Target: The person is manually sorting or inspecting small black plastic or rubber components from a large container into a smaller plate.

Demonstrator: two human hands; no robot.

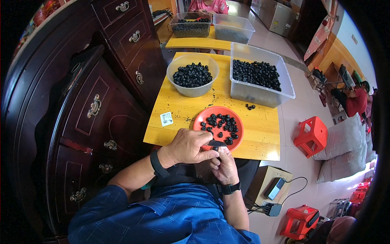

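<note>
In front of my lap, my left hand [187,145] is closed round a small dark-bladed knife [217,143], whose blade points toward my right hand. My right hand [224,164] pinches a small black round part [215,149] just under the blade; fingers partly cover it. Both hands meet at the near edge of a shallow red plate [200,118]. Several black ring-like parts [227,123] with holes lie loose on that plate.
On the yellow table [162,136] stand a round translucent tub [172,81] and a rectangular clear bin [252,96], both holding black parts. Black crumbs and a white label card [166,118] lie nearby. Dark drawers [97,122] border the left; a red stool [310,136] stands right. A person sits opposite.
</note>
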